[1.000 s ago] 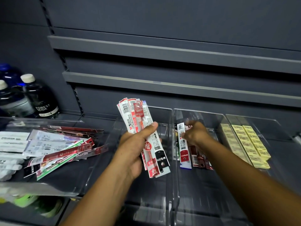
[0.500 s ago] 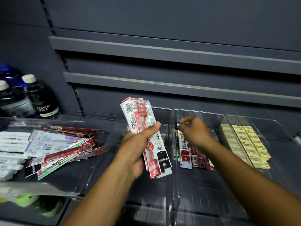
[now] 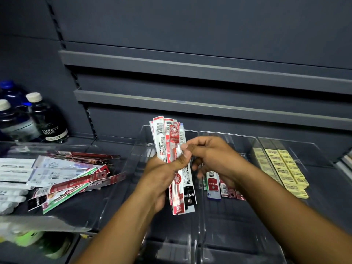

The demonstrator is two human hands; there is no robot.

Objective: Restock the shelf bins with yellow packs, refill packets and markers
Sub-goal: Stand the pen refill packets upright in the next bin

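My left hand (image 3: 163,172) grips a fanned bundle of red-and-white refill packets (image 3: 167,134), held upright over a clear bin (image 3: 144,149). My right hand (image 3: 213,155) has come against the bundle, its thumb and forefinger pinching the front packet near the middle. A few refill packets (image 3: 214,184) lie in the middle clear bin (image 3: 245,139). Yellow packs (image 3: 285,168) lie in rows in the right bin (image 3: 312,149).
A clear tray (image 3: 99,216) at the left holds loose red, green and white packets (image 3: 72,180) and white markers (image 3: 11,197). Dark soda bottles (image 3: 45,121) stand at the back left. Grey shelf rails (image 3: 209,107) run above the bins.
My right hand has left the packets in the middle bin and moved left to the bundle, where it now pinches a packet. My left hand still holds the bundle.
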